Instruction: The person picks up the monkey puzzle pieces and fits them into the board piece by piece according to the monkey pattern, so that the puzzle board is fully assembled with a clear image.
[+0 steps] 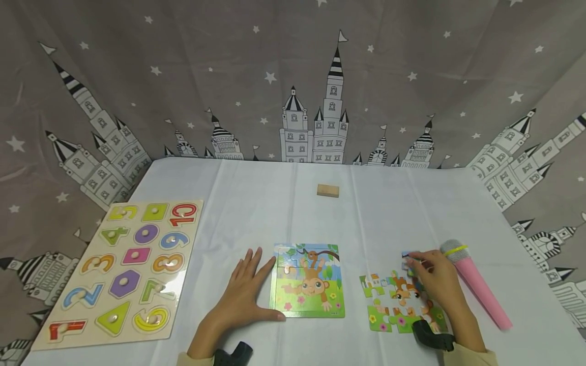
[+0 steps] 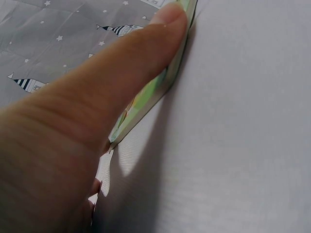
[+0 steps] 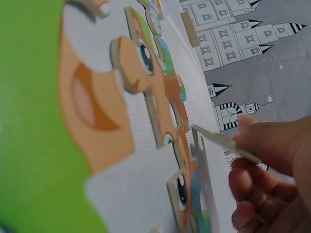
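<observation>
A square monkey jigsaw board (image 1: 311, 311) lies in the middle of the white table, with puzzle pieces (image 1: 287, 262) fitted at its upper left. My left hand (image 1: 240, 297) rests along its left side, fingers spread. The thumb lies on the lower left corner, and the index fingertip is right at the left edge. In the left wrist view the thumb (image 2: 141, 46) presses on the board's edge (image 2: 138, 116). My right hand (image 1: 437, 279) pinches a thin puzzle piece (image 3: 223, 141) between thumb and fingers, above the far edge of several loose puzzle pieces (image 1: 401, 321).
A wooden number board (image 1: 151, 282) with knobbed shapes lies on the left. A pink toy microphone (image 1: 482, 290) lies to the right of my right hand. One small wooden block (image 1: 327, 190) sits toward the back, before a grey curtain (image 1: 206, 61) printed with castles.
</observation>
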Available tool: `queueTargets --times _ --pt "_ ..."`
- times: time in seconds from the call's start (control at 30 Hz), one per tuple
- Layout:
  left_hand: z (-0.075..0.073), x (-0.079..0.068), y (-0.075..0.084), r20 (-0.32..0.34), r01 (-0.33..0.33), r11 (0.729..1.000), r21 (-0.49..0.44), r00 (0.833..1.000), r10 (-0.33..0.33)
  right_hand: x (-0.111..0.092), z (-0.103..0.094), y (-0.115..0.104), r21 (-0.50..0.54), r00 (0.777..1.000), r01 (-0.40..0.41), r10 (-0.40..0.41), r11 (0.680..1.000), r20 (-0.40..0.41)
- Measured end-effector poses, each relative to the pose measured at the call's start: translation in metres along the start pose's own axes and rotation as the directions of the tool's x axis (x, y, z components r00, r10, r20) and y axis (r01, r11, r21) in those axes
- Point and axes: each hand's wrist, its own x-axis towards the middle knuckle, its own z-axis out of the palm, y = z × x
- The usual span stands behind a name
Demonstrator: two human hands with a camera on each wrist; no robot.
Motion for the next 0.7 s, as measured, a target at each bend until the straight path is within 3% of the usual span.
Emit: queueTargets --times 0.17,0.3,0.47,0.7 --pt "0.0 0.0 0.0 -0.006 -0.008 1.0 -0.004 1.0 0.008 -0.001 0.004 0.0 0.046 0.994 0.073 -0.068 0.996 -0.09" --pt "0.001 0.0 -0.001 -0.011 -0.014 1.0 -0.009 1.0 0.014 -0.001 0.007 -0.004 0.099 0.989 0.103 -0.092 0.99 -0.117" --pt "0.003 -0.001 -0.002 -0.027 -0.027 1.0 -0.005 0.999 0.026 0.001 0.014 -0.016 0.219 0.996 0.067 -0.055 0.973 -0.064" --pt "0.003 0.0 -0.002 -0.031 -0.033 0.999 -0.01 0.999 0.032 0.004 0.04 -0.045 0.412 0.999 0.019 -0.035 0.911 0.03"
